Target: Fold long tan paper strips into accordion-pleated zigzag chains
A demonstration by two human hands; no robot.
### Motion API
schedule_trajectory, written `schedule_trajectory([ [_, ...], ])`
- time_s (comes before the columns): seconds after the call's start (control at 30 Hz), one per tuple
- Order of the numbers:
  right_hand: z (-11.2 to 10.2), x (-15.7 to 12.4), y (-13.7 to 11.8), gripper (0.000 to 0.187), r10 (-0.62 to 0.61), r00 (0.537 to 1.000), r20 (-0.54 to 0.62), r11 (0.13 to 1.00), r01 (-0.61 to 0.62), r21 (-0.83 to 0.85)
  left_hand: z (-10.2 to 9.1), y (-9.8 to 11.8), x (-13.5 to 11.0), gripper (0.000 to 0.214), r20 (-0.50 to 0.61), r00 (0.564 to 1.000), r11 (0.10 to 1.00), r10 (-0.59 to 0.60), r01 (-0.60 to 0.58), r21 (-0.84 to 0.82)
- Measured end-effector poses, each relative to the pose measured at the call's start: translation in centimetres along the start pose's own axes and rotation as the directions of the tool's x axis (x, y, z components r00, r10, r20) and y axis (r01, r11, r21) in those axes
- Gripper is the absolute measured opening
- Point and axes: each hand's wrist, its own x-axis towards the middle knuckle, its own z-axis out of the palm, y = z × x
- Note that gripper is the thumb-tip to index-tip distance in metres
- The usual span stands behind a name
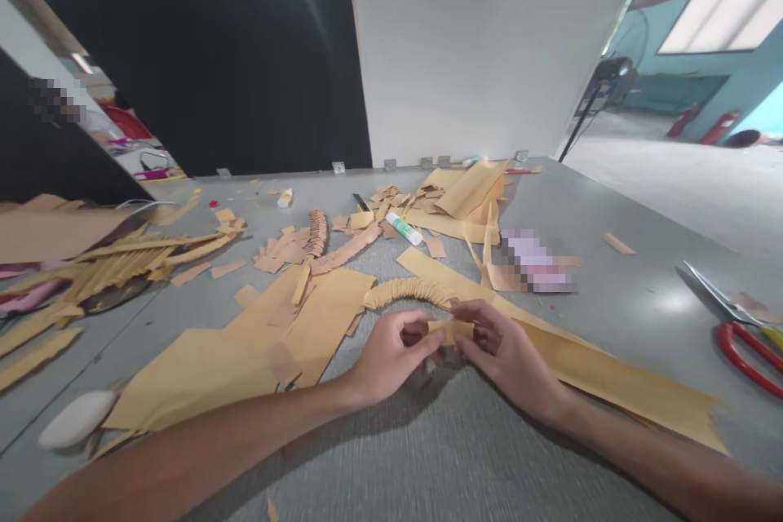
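Note:
Between my two hands is a small strip of tan paper (451, 333), held near the middle of the grey table. My left hand (399, 347) pinches its left end between thumb and fingers. The right end is gripped by my right hand (497, 347). Just beyond my fingertips lies a curved chain of folded yellow paper (409, 290). Large yellow paper sheets (327, 318) spread out to the left of my hands. A long yellow paper sheet (603, 359) runs under and past my right wrist.
Scissors with red handles (743, 342) lie at the right. A glue stick (404, 228) rests among paper scraps, near a brown folded paper chain (316, 233). A white computer mouse (77, 419) sits at the left front. Black and white panels (477, 41) stand along the back edge.

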Motion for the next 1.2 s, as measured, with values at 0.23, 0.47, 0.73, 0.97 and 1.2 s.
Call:
schedule_trajectory([
  [0.23, 0.0, -0.1, -0.6, 0.023, 0.119, 0.993, 0.021, 0.987, -0.12, 0.103, -0.1, -0.3, 0.2, 0.025, 0.006, 1.0, 0.998, -0.01, 0.01, -0.069],
  [0.47, -0.3, 0.0, -1.0, 0.031, 0.154, 0.988, -0.028, 0.978, -0.149, 0.144, -0.4, -0.1, 0.5, 0.03, 0.059, 0.997, 0.998, -0.057, 0.059, -0.038],
  [0.73, -0.4, 0.0, -0.7, 0.029, 0.174, 0.983, -0.06, 0.979, -0.167, 0.114, -0.6, -0.1, 0.5, 0.04, 0.154, 0.984, 0.996, -0.088, 0.089, 0.0],
  [0.97, -0.2, -0.3, -0.4, 0.023, -0.008, 0.993, -0.117, 1.0, 0.007, -0.008, -0.7, 0.7, 0.7, 0.041, 0.22, 0.968, 0.983, -0.125, 0.15, -0.103],
  [1.2, 0.0, -0.4, -0.2, 0.022, -0.084, 0.992, -0.098, 0.995, 0.089, 0.04, -1.0, 1.0, 0.7, 0.039, 0.243, 0.96, 0.979, -0.141, 0.171, -0.107],
])
